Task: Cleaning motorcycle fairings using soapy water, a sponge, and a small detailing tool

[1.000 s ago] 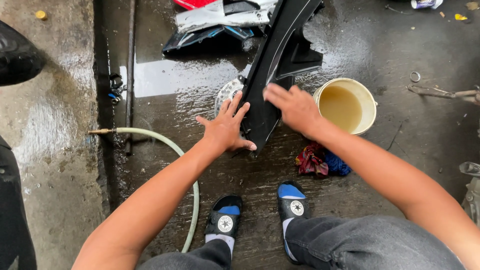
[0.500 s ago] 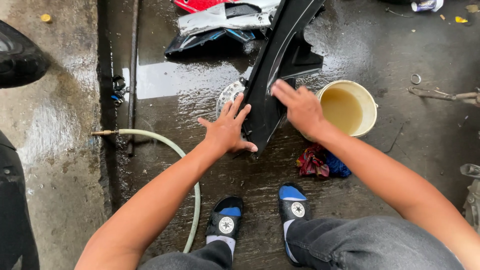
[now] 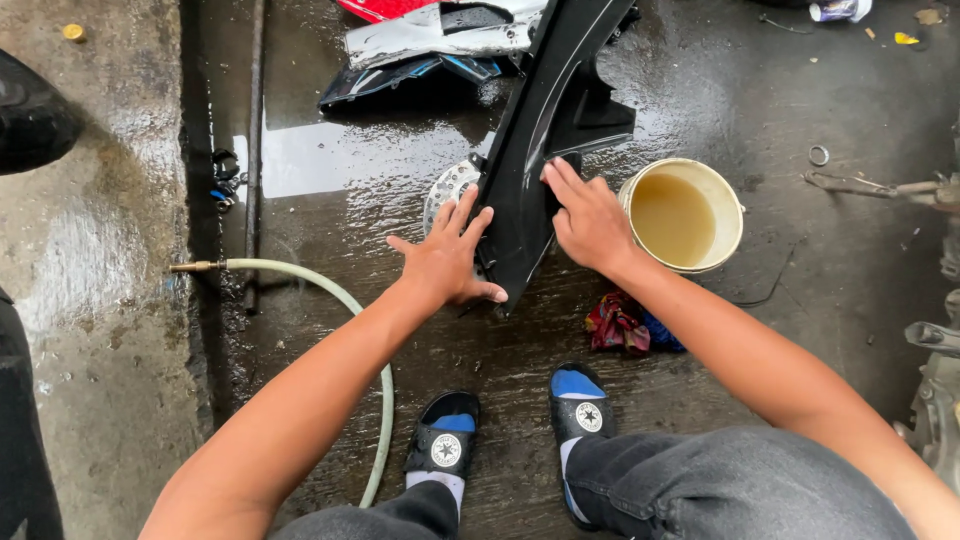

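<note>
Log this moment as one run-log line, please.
left hand: flat beside black panel | right hand: pressing panel | bucket: right | floor: wet

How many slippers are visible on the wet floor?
2. The left slipper is beside the hose, below the left hand. The right slipper is just right of it, below the rag. Neither is hidden.

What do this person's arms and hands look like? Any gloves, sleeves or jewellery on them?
Both arms are bare as far up as the picture shows, with no sleeves in view. The left hand and the right hand wear no gloves, and no ring, watch or bracelet can be seen. The fingernails are short. Lower down the person wears dark grey trousers and black slide sandals with blue insoles and a round white emblem.
</note>
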